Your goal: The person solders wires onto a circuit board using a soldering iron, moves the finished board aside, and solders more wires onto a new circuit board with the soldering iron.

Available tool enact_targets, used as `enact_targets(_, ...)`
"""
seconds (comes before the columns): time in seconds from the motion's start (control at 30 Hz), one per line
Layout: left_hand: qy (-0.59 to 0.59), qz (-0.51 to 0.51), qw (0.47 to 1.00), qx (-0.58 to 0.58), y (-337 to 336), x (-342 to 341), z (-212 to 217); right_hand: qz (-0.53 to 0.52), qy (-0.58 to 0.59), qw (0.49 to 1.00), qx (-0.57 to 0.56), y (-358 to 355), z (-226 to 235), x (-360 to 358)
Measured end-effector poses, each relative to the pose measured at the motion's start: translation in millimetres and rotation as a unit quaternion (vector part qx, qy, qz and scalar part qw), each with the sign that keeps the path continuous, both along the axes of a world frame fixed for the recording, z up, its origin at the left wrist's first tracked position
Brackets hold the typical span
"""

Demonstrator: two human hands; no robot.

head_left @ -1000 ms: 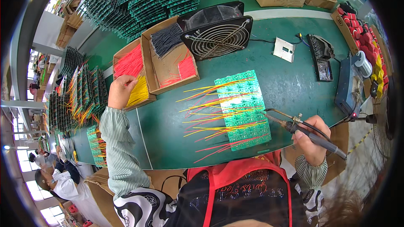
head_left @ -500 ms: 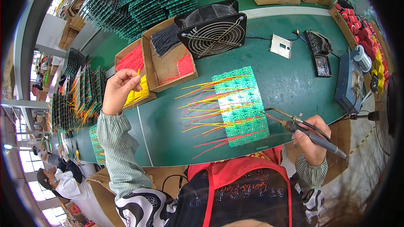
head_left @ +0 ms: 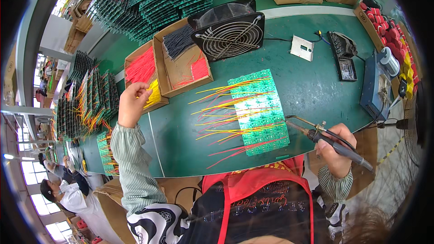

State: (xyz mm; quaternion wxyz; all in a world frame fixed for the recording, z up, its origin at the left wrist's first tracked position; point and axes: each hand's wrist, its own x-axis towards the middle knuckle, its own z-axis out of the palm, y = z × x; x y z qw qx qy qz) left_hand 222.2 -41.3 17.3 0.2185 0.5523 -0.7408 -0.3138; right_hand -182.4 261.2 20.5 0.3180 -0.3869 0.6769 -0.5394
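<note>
My left hand (head_left: 132, 104) hovers at the near edge of the yellow wires (head_left: 154, 94) in a cardboard box, thumb and fingertips pinched together. Whatever lies between those fingertips blends with the yellow behind and cannot be made out. My right hand (head_left: 337, 149) grips a soldering iron (head_left: 341, 150) with a thin curved tube fixed along it. Its tip points left, close to the right edge of a green circuit board panel (head_left: 262, 113). Red and yellow wires (head_left: 221, 114) lie in rows across that panel, their loose ends fanning out over the table to the left.
A black fan (head_left: 230, 34) stands behind the panel, beside a divided cardboard box (head_left: 187, 88) of red and black wires. Stacked circuit boards (head_left: 169, 4) fill the back left. At right are a blue soldering station (head_left: 376, 86) and a solder spool (head_left: 389, 62).
My left hand has come down and slightly right; the yellow wire that showed above its fingertips can no longer be made out. My right hand and the soldering iron stay nearly in place.
</note>
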Motion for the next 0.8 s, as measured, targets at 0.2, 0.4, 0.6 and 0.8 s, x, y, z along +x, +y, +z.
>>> enact_targets(0.2, -0.177, -0.061, 0.974, -0.123, -7, 9, -23, 0.000, -0.001, 1.000, 0.002, -1, 1, 1)
enact_targets(0.4, -0.116, -0.035, 0.982, -0.145, -10, 14, -25, -0.012, -0.004, 1.000, 0.002, 0, 1, 0)
enact_targets(0.6, 0.076, -0.008, 0.995, -0.067, 22, -27, 16, -0.011, 0.010, 1.000, -0.001, 1, -2, -1)
enact_targets(0.8, -0.078, -0.199, 0.961, -0.175, 90, -92, 50, 0.026, 0.039, 0.999, -0.019, 0, 3, 1)
